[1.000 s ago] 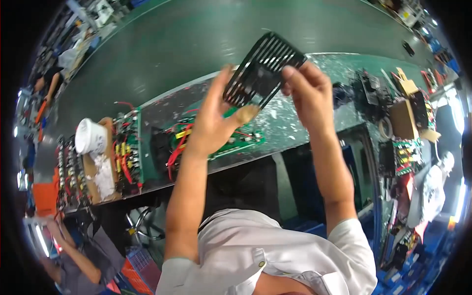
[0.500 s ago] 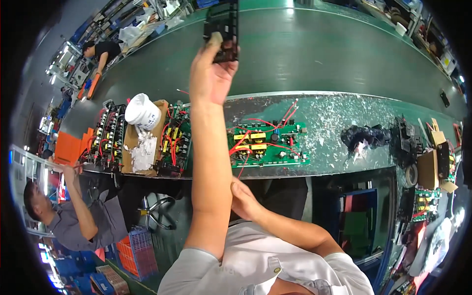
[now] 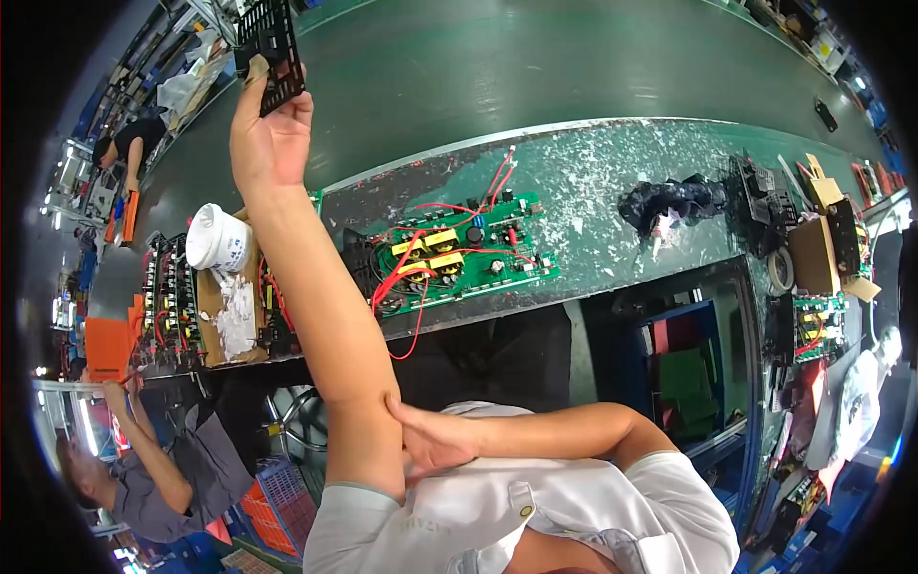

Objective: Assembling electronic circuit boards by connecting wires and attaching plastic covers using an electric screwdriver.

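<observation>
My left arm reaches up and away toward the upper left. At its end my left hand [image 3: 273,143] is closed on a black slotted panel [image 3: 272,53], thumb on its face, holding it up over the far green surface. My right hand [image 3: 442,440] lies against my left arm near the elbow; its thumb stands apart and some fingers are hidden behind the arm, with nothing seen in it. A green circuit board [image 3: 492,271] with yellow-wrapped transformers and red wires lies on the bench to the right of my left forearm.
A white tub [image 3: 218,237] leans in a cardboard box [image 3: 258,325] holding white paste. Several circuit assemblies [image 3: 168,301] stand left of it. Crumpled black plastic [image 3: 674,203], black slotted parts [image 3: 762,196] and a tape roll [image 3: 781,271] are to the right. Co-workers [image 3: 163,474] work at left.
My left hand has swung left with the black panel. My right hand now lies near the left elbow, lower in the picture. The whole view has turned, shifting the bench leftward.
</observation>
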Motion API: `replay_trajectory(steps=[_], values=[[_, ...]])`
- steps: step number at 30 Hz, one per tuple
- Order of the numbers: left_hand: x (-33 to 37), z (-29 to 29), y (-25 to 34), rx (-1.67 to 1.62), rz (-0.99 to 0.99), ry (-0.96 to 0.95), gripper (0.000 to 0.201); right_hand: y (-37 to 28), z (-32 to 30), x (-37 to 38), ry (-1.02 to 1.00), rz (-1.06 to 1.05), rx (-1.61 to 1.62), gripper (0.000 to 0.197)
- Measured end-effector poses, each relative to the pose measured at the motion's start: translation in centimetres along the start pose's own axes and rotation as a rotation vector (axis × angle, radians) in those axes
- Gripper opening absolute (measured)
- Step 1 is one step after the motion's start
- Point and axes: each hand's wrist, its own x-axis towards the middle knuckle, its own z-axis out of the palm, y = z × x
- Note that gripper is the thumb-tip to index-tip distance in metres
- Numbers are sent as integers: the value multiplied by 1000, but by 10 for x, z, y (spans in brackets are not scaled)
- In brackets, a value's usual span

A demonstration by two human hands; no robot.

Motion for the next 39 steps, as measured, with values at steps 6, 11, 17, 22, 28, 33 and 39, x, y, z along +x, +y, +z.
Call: replay_trajectory(steps=[6,11,17,22,28,33,39], values=[[1,12,2,-104,17,-76,22,6,-5,3,-340,51,-146,97],[-12,25,-6,46,76,-49,29,10,-10,6,-302,35,-35,93],[-60,37,-38,506,-9,-165,36,-71,-2,-74,479,-357,-873,51],[-113,38,-53,1256,-271,-776,46,-163,45,-188,1225,-1605,-1327,43],[-116,61,-94,1168,-101,-977,54,-190,48,-209,798,-533,-1356,50],[-143,56,-108,636,-80,-319,61,-165,16,-195,509,-1141,-614,55],[-254,27,-140,265,-597,-470,26,-143,-3,-182,345,-1197,-338,61]])
